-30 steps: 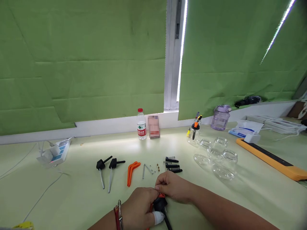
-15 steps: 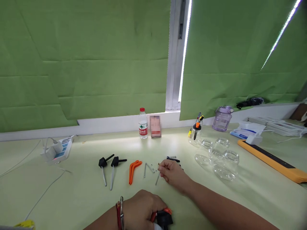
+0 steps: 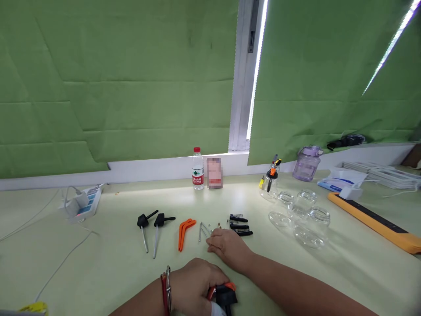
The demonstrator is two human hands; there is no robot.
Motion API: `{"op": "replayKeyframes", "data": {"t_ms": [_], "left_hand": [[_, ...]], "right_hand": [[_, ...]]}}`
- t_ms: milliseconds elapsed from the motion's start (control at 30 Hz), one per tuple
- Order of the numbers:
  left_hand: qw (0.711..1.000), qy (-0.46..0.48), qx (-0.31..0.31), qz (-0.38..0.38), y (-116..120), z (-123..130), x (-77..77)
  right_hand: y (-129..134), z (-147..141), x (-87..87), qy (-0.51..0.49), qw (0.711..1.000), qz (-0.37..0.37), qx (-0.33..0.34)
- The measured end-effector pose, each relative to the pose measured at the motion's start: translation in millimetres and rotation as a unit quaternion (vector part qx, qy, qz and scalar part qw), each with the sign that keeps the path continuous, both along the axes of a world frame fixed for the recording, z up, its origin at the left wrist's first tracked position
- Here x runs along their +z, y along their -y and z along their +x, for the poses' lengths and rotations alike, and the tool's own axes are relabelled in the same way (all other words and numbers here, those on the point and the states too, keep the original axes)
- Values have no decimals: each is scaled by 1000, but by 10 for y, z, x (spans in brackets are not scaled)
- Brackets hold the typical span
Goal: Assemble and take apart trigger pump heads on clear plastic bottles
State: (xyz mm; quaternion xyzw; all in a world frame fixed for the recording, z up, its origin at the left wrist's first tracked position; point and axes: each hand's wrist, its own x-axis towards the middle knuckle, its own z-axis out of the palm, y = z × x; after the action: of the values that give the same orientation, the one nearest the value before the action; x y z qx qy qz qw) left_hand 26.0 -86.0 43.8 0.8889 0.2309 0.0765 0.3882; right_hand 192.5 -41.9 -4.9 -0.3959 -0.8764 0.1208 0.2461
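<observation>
Black head [image 3: 226,296] is sitting at the bottom edge of the frame, just right of center. Left hand [image 3: 196,283] is gripping it from its left side; an orange strip [image 3: 231,285] is showing along the head's top edge. Long axis: seems to be running down toward the lower edge, but hand and frame are cutting it off, so exact tilt can't be told.

Right hand [image 3: 227,246] is resting above the head in the frame, near but not touching it. Fingers are curling, tips down by the metal rods [image 3: 200,232]. Can't tell if it's pinching one; the hand is covering that spot.

Key relation: rods are lying up-frame and left of the head, right hand nearer to them. Left rod is running almost vertical, the other slanting down-right toward the right fingertips.

Around that: brown bits [image 3: 219,224] are lying just above the right hand, black tubes [image 3: 240,226] with springs [image 3: 237,215] up-right of it. Orange levers [image 3: 182,237] are lying left of the rods, two more heads [image 3: 160,220] farther left.
</observation>
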Motion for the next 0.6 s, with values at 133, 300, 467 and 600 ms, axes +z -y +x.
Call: {"op": "replayKeyframes", "data": {"t_ms": [133, 300, 467, 600], "left_hand": [[997, -2, 46, -58, 2, -16, -12], [957, 156, 197, -145, -78, 26, -24], [947, 197, 226, -114, -138, 28, 37], [941, 111, 315, 58, -212, -112, 92]], "right_hand": [[69, 50, 126, -78, 996, -40, -7], [201, 162, 296, -244, 931, -272, -3], [214, 206, 368, -289, 844, -449, 41], [133, 306, 476, -375, 839, -392, -41]]}}
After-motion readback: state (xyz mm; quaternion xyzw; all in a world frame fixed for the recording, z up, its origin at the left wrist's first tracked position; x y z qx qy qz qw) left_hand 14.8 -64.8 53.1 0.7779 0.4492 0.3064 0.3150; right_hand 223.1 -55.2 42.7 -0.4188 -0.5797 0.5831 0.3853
